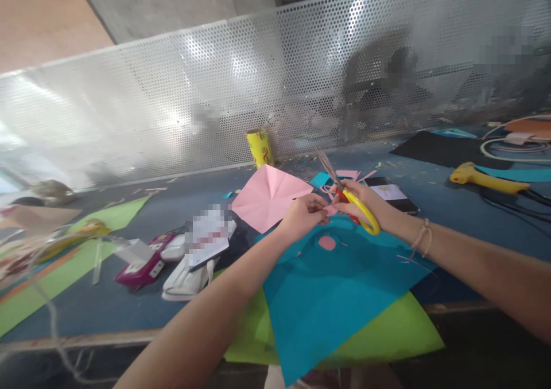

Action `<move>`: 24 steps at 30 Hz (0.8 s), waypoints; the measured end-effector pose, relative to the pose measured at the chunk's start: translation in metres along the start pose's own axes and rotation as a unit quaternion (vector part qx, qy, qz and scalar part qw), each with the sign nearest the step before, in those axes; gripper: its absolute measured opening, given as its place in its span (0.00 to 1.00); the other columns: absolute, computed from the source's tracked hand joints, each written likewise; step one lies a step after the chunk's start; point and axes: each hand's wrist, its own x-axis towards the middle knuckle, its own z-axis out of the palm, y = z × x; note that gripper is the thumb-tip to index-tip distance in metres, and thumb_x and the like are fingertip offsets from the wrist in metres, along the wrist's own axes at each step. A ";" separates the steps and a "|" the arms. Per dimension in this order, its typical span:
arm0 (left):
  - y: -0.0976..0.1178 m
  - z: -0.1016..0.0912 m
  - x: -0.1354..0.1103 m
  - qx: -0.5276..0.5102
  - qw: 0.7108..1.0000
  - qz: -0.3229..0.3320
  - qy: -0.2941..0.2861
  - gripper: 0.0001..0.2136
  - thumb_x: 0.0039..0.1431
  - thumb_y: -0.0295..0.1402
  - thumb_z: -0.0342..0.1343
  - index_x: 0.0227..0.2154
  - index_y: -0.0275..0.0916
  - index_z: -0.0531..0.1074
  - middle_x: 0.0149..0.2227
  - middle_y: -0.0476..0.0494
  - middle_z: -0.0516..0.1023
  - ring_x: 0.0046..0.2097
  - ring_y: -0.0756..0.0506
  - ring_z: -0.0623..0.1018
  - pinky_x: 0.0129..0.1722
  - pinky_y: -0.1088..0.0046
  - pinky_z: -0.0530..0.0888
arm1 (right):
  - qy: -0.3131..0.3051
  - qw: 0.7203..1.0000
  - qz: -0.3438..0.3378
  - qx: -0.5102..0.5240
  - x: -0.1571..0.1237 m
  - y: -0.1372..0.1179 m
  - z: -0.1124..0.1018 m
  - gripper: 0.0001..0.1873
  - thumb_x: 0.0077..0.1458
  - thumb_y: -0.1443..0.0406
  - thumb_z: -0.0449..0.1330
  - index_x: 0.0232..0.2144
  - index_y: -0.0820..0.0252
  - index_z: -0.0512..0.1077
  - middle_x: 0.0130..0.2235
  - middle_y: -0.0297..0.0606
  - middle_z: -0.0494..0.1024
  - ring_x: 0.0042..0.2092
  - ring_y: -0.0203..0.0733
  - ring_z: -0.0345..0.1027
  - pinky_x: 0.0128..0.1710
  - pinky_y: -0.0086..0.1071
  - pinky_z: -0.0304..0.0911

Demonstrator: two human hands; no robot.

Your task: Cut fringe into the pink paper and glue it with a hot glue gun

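Gripping scissors (pixel 357 203) in your R hand (pixel 371 199), you've got the fingers curled round the yellow & red handles, blades pointing up & away from you, leaning L; too blurry to tell if the blades are apart. Your L hand (pixel 301 214) is just beside it, fingers bent in w/ tips close together, pinching a small pink pc (pixel 330 210) b/w your 2 hands; can't tell if the R fingertips hold it too. Just on your side of the hands is a blue sheet (pixel 331 297) atop a lime-green sheet (pixel 413 331), both reaching past the front edge of the table (pixel 116 311). 1 pink oval (pixel 327 242) lies on the blue, nr your hands. Beyond your L hand: big creased pink sheet (pixel 269 197), then a yellow roll (pixel 259 148) by the perforated metal panel (pixel 206 90). Behind your R hand, a phone (pixel 394 194) lies flat w/ pink scraps (pixel 348 174) just L of it. Off to L, a 2nd phone (pixel 217 250) (screen blurred) leans on a white item (pixel 183 280), next to a purple item (pixel 140 269). Far R: yellow tool (pixel 486 179) w/ black cable, nr a black sheet (pixel 443 150).
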 end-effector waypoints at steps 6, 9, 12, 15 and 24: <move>0.001 0.001 0.000 -0.027 0.999 -0.020 0.025 0.04 0.45 0.24 0.57 0.23 0.34 0.67 0.20 0.48 0.73 0.25 0.53 0.74 0.29 0.76 0.73 | 0.037 0.999 -0.022 0.019 -0.001 -0.008 0.004 0.20 0.37 0.60 0.64 0.32 0.56 0.60 0.25 0.28 0.67 0.20 0.29 0.58 0.17 0.26 0.54; 0.001 -0.001 0.003 -0.087 0.991 0.013 0.100 0.05 0.45 0.25 0.58 0.22 0.34 0.66 0.22 0.49 0.73 0.27 0.54 0.74 0.32 0.76 0.73 | 0.057 0.997 -0.036 0.030 -0.001 -0.007 0.004 0.19 0.41 0.57 0.61 0.33 0.56 0.59 0.23 0.25 0.63 0.17 0.28 0.55 0.15 0.27 0.53; 0.003 -0.005 0.006 -0.191 0.968 0.035 0.161 0.05 0.46 0.26 0.57 0.24 0.35 0.65 0.23 0.50 0.73 0.29 0.54 0.75 0.37 0.75 0.73 | 0.045 0.998 -0.033 0.015 -0.003 -0.007 0.004 0.16 0.46 0.53 0.56 0.32 0.56 0.59 0.22 0.26 0.60 0.17 0.28 0.52 0.14 0.27 0.51; 0.007 -0.007 0.006 -0.267 0.947 0.046 0.172 0.06 0.47 0.25 0.57 0.25 0.35 0.64 0.25 0.49 0.74 0.32 0.54 0.76 0.40 0.75 0.73 | 0.007 0.998 -0.057 -0.036 -0.005 -0.006 0.005 0.13 0.49 0.54 0.54 0.30 0.56 0.60 0.24 0.30 0.63 0.22 0.31 0.57 0.18 0.27 0.55; 0.014 -0.003 0.001 -0.303 0.934 0.057 0.179 0.06 0.45 0.27 0.59 0.27 0.35 0.67 0.27 0.50 0.74 0.31 0.53 0.76 0.41 0.74 0.73 | 0.001 0.992 -0.097 -0.083 -0.008 0.005 0.014 0.09 0.52 0.56 0.51 0.34 0.53 0.63 0.31 0.34 0.66 0.30 0.36 0.60 0.28 0.31 0.60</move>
